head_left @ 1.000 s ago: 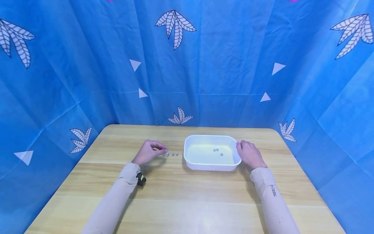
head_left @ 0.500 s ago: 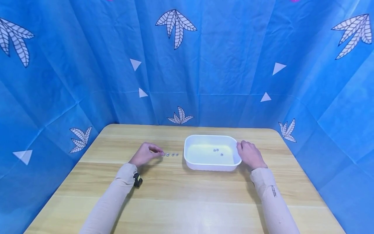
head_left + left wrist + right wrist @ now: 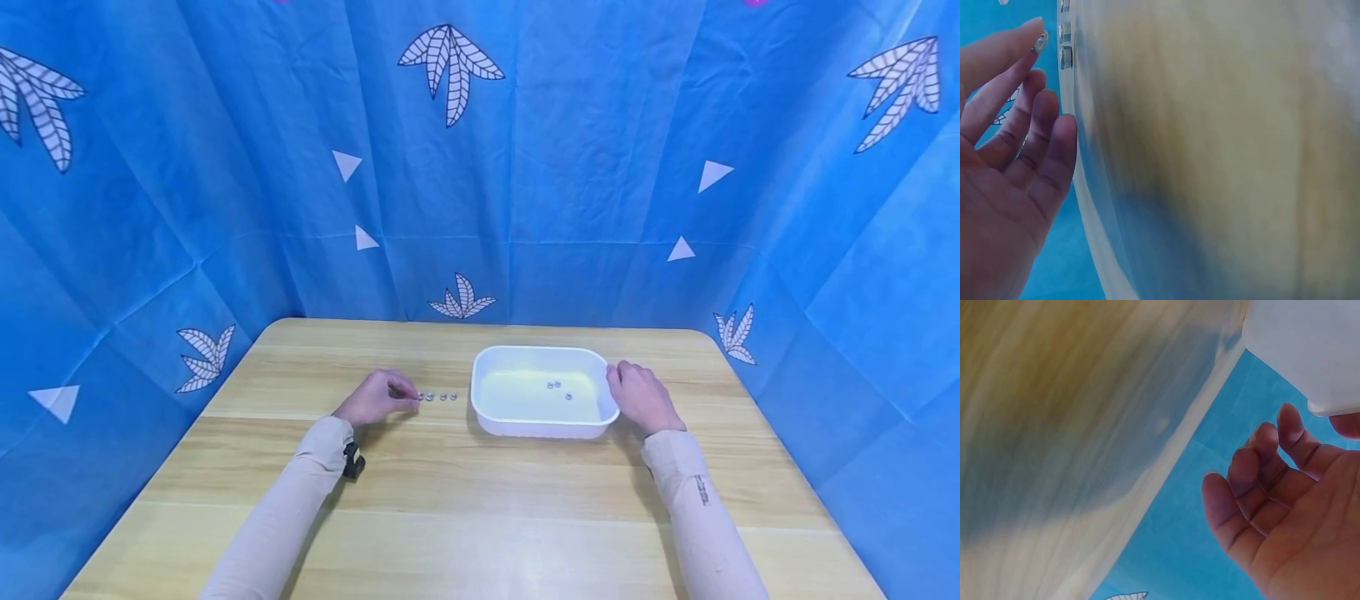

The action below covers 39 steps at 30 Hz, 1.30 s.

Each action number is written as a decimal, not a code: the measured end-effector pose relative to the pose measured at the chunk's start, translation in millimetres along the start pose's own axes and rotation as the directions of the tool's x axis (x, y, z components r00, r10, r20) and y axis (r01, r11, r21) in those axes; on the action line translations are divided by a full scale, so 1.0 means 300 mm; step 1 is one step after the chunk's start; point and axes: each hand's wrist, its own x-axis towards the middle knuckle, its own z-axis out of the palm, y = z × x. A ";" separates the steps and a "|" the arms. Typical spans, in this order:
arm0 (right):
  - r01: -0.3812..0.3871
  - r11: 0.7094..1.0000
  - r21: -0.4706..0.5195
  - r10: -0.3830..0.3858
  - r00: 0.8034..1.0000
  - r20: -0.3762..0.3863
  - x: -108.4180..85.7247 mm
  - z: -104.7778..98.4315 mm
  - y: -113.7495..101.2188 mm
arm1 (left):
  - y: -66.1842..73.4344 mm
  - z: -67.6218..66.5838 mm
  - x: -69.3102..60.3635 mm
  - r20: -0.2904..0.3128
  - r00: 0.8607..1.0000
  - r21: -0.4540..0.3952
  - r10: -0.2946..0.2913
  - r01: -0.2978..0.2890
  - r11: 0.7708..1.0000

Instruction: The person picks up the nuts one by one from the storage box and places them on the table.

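My left hand (image 3: 378,397) is low over the table at the left end of a row of small silver flange nuts (image 3: 443,397). Between its thumb and index finger it pinches one nut (image 3: 1040,42); its other fingers are loosely bent. In the left wrist view, several nuts (image 3: 1065,57) stand on the tabletop just beyond the fingertips. My right hand (image 3: 641,396) holds the right rim of a white plastic tray (image 3: 540,427). Three more nuts (image 3: 557,385) lie inside the tray. In the right wrist view, the thumb (image 3: 1346,425) is partly hidden at the tray's corner, and the other fingers are bent below it.
A light wood-grain table (image 3: 480,517) carries everything, its rounded back corners near a blue curtain (image 3: 585,167) printed with leaves and triangles. The curtain also runs along both sides. A black device (image 3: 354,461) is strapped to the left wrist.
My left hand has moved left and down from above the row to its left end, the pinched nut going with it. The right hand and tray stay in place.
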 end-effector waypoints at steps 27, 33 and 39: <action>-0.021 1.000 0.003 0.021 0.999 0.024 0.003 -0.003 0.006 | 0.014 0.018 0.012 0.060 0.998 0.108 -0.010 0.003 0.994; -0.020 1.000 0.008 0.020 0.999 0.027 0.004 0.001 0.005 | 0.008 0.011 0.002 0.049 0.999 0.067 -0.006 0.003 0.998; -0.020 1.000 0.006 0.019 0.999 0.031 0.007 0.001 0.006 | 0.021 -0.038 -0.006 0.009 0.999 0.005 -0.043 0.043 0.999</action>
